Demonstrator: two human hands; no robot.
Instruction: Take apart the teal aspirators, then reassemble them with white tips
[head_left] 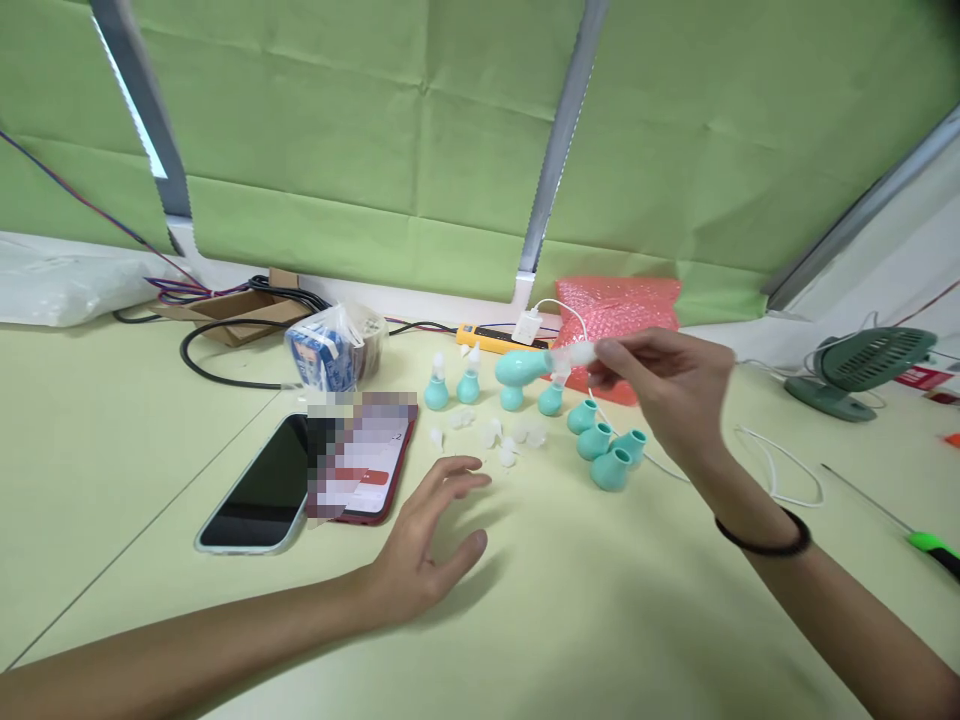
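Observation:
My right hand [667, 385] pinches the translucent tip of a teal bulb nasal aspirator [523, 367], which is held sideways above the table with its bulb to the left. Low over the table, my left hand [435, 540] is open, fingers apart and holding nothing. Beyond it lie several loose clear tips [508, 453]. Behind them stand teal bulbs with tips fitted, such as this one [469, 386]; the raised aspirator partly covers another bulb [512, 398]. To the right, several teal bulbs [610, 468] without tips show open necks.
Two phones, one dark-screened [259, 490] and one red-edged [379, 470], lie left of my left hand. Behind are a wrapped blue package [326, 355], a yellow power strip [487, 340] and pink bubble wrap [615, 305]. A green fan [870, 365] and a screwdriver [934, 548] are on the right.

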